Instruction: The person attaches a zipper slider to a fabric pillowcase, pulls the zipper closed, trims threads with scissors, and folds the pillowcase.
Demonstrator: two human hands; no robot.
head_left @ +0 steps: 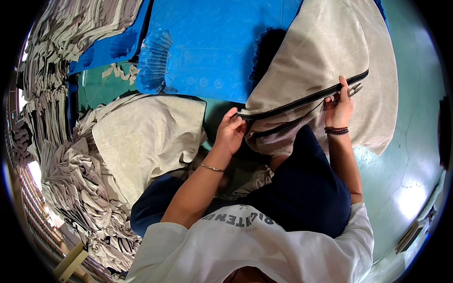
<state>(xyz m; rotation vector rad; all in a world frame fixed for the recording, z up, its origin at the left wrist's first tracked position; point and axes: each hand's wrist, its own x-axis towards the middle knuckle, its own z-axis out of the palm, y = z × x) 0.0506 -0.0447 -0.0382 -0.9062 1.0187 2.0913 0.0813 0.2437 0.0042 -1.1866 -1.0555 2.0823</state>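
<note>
Cloth (pixel 325 49) is spread before the right knee (pixel 311 155) and across part of the blue panel (pixel 207 42), its black strip (pixel 295 102) stretched between both hands. One strip end is pinched by the left hand's (pixel 230 131) fingers; the snips (pixel 356 90) are clasped in the right hand's (pixel 339 114), with the strip apparently gripped too. The strip is probably being straightened or checked; next, tension should be kept and the snips angled clear of the fabric.

Bright glare spots the floor (pixel 409 137) beneath curved black corners.
</note>
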